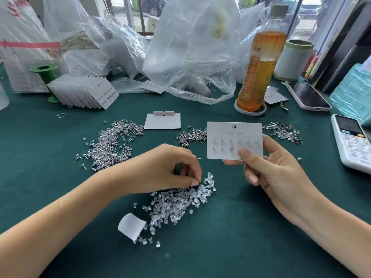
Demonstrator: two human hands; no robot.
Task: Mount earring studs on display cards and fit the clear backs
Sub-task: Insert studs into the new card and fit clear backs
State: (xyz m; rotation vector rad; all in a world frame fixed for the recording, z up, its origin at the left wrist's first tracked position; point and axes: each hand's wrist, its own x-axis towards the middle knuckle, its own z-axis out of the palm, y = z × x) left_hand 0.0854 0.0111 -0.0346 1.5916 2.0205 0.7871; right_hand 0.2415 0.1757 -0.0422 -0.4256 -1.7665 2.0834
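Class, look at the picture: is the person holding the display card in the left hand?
No: the right hand holds the display card, while the left hand reaches into the pile of clear backs.

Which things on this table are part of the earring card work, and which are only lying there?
For the job:
display card held in right hand
clear backs pile, left hand pinching there
stud piles
finished card stack
blank card

Lying about:
tea bottle
phone
remote control
plastic bags
green spool

Right hand (269, 165) holds a studded card (234, 139); left hand (170, 167) pinches at clear backs (180, 201).
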